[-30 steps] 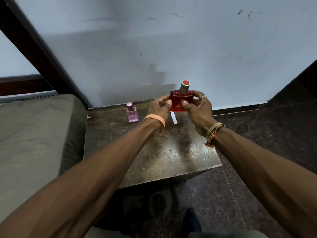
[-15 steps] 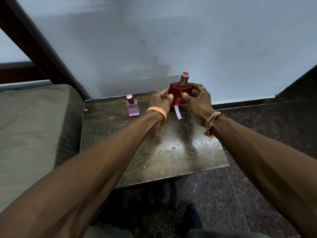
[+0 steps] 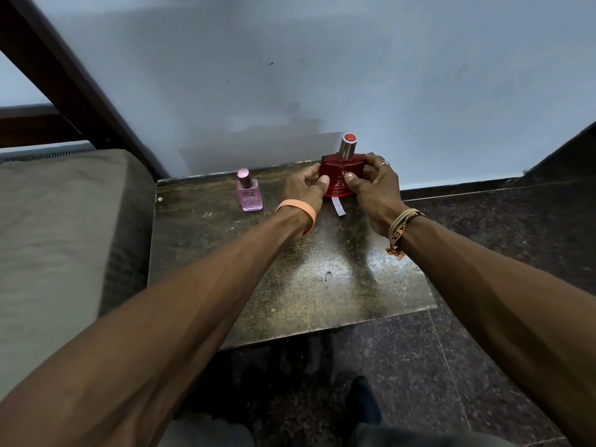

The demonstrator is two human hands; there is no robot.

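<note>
A red perfume bottle (image 3: pixel 339 171) with a silver cap stands upright at the back of a low dark stone table (image 3: pixel 290 285), close to the wall. My left hand (image 3: pixel 304 188) grips its left side, thumb on the front. My right hand (image 3: pixel 374 185) grips its right side, thumb on the front and fingers curled behind. A white paper strip (image 3: pixel 338 207) lies on the table just in front of the bottle. A small pink bottle (image 3: pixel 249 195) stands upright to the left, apart from my hands.
A pale wall rises directly behind the table. A grey-green cushion (image 3: pixel 64 237) borders the table on the left, with a dark wooden beam (image 3: pixel 80 88) slanting above it. Dark speckled floor (image 3: pixel 483 350) lies to the right and in front.
Both hands have kept hold of the red bottle. It has come down from slightly above the table to rest on the surface near the wall.
</note>
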